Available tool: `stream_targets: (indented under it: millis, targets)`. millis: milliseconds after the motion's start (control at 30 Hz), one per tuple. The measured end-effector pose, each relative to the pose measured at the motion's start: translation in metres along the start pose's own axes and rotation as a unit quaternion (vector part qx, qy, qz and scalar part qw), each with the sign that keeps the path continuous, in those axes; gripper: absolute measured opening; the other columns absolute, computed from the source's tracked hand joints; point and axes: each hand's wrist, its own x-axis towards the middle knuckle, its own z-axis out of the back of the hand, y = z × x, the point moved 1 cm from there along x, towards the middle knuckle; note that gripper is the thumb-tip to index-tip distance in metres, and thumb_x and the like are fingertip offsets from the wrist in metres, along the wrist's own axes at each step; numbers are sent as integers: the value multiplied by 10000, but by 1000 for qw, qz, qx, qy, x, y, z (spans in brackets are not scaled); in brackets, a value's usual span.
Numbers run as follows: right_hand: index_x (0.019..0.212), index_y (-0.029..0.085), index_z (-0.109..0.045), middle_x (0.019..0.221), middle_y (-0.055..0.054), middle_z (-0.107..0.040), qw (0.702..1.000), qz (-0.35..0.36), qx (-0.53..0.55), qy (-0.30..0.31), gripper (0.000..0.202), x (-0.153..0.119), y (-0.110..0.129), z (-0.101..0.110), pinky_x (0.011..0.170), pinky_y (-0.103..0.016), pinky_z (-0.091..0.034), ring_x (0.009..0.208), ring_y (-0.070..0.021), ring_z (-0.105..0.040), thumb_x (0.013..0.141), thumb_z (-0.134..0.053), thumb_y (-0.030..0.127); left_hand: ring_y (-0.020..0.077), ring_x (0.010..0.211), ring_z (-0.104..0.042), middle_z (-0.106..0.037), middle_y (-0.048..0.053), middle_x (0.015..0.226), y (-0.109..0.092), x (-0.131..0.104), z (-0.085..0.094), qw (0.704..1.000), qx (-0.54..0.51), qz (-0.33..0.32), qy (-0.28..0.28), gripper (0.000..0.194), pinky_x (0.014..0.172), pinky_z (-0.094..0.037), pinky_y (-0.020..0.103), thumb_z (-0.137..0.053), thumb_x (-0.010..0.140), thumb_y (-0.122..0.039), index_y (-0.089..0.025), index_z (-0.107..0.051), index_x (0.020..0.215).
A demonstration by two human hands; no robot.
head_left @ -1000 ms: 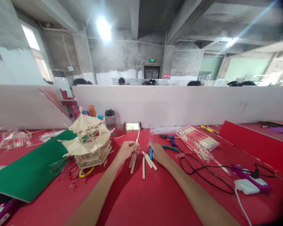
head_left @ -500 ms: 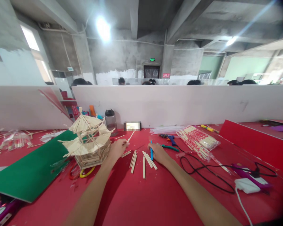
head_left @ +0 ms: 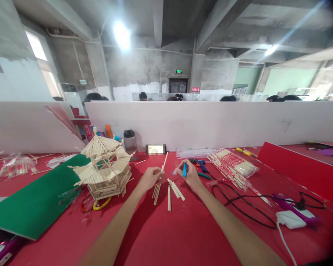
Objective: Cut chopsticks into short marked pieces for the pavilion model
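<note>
My left hand [head_left: 151, 178] is closed around a thin pale wooden stick [head_left: 165, 161], which points up and away from its fingertips. My right hand [head_left: 191, 174] grips a slim blue pen-like tool [head_left: 184, 170]; a smaller light-blue bit shows at the fingertips, too blurred to make out. Between and below the hands lie short cut sticks in small groups: one group [head_left: 157, 194] partly under my left hand, a pair [head_left: 169, 198] in the middle, and another group [head_left: 177, 190] nearer my right hand. A pagoda model built of sticks [head_left: 102, 166] stands left of my left hand.
Beyond my right hand are a blue glue gun [head_left: 201, 164], green-handled pliers [head_left: 204, 176] and packets of sticks [head_left: 233, 164]. A black cable [head_left: 238, 207] loops to a purple power strip [head_left: 294, 210]. A green board [head_left: 41, 195] lies left; a bottle [head_left: 130, 142] stands behind.
My left hand has moved right with the stick, which now stands steeper. My right hand has lifted and turned slightly right, and the blue tool is held higher.
</note>
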Motion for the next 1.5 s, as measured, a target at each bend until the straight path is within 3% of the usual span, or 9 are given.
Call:
stream_targets:
  millis: [267, 467, 833, 967, 1100, 1200, 1333, 1500]
  targets:
    - [842, 237, -460, 760, 29, -594, 998, -18, 54, -6, 353, -7, 3, -10, 709, -347, -562, 679, -176, -649, 688, -752, 361, 133, 566, -665, -704, 41, 731, -4, -6, -18, 999, -33, -5, 26, 411, 524, -515, 208, -694, 740, -536, -137, -648, 829]
    - [844, 231, -477, 777, 27, -580, 999, 0, 33, -2, 309, -9, 1, -12, 712, -340, -558, 695, -166, -623, 705, -734, 332, 133, 563, -662, -663, 19, 640, -7, -8, -21, 998, -44, -11, 36, 407, 534, -528, 208, -689, 755, -526, -124, -666, 816]
    - [823, 222, -509, 752, 32, -571, 999, 25, -16, 16, 250, -10, 3, -11, 652, -279, -495, 659, -145, -579, 717, -726, 287, 140, 601, -679, -733, 73, 816, -8, -9, -21, 999, -15, -12, 41, 418, 574, -545, 229, -657, 784, -518, -128, -714, 923]
    - [857, 227, -538, 787, 18, -594, 1000, 1, 15, 8, 261, -10, 1, -11, 696, -306, -526, 707, -160, -597, 715, -740, 311, 146, 588, -669, -699, 45, 702, -6, -7, -19, 999, 1, -24, 30, 395, 546, -532, 222, -649, 788, -512, -126, -704, 854]
    - [1001, 242, -574, 829, -15, -642, 993, -57, 103, -16, 309, -8, -6, -7, 671, -327, -554, 764, -188, -637, 780, -675, 434, 137, 562, -659, -681, 31, 687, -4, -5, -17, 1000, -1, -16, 6, 376, 517, -509, 208, -651, 787, -500, -127, -684, 823]
    - [1049, 227, -612, 734, -15, -650, 987, -91, 128, -19, 406, -5, -11, -2, 579, -289, -535, 658, -169, -623, 787, -646, 535, 135, 564, -660, -678, 30, 682, -4, -4, -14, 1000, -10, -23, -2, 386, 520, -499, 203, -661, 775, -511, -126, -672, 800]
    - [939, 177, -688, 603, 4, -588, 987, -109, 113, -26, 452, -3, -11, 0, 468, -225, -470, 526, -123, -542, 765, -650, 592, 138, 570, -658, -691, 42, 693, -4, -4, -13, 1000, -15, -26, -7, 410, 530, -500, 209, -655, 773, -529, -120, -673, 794]
    - [857, 152, -738, 687, -38, -635, 992, -100, 73, -10, 412, -5, -6, -4, 496, -234, -505, 601, -142, -589, 740, -700, 546, 136, 566, -657, -728, 68, 796, -8, -6, -15, 1000, -4, -24, -5, 375, 525, -495, 217, -650, 790, -488, -122, -695, 859]
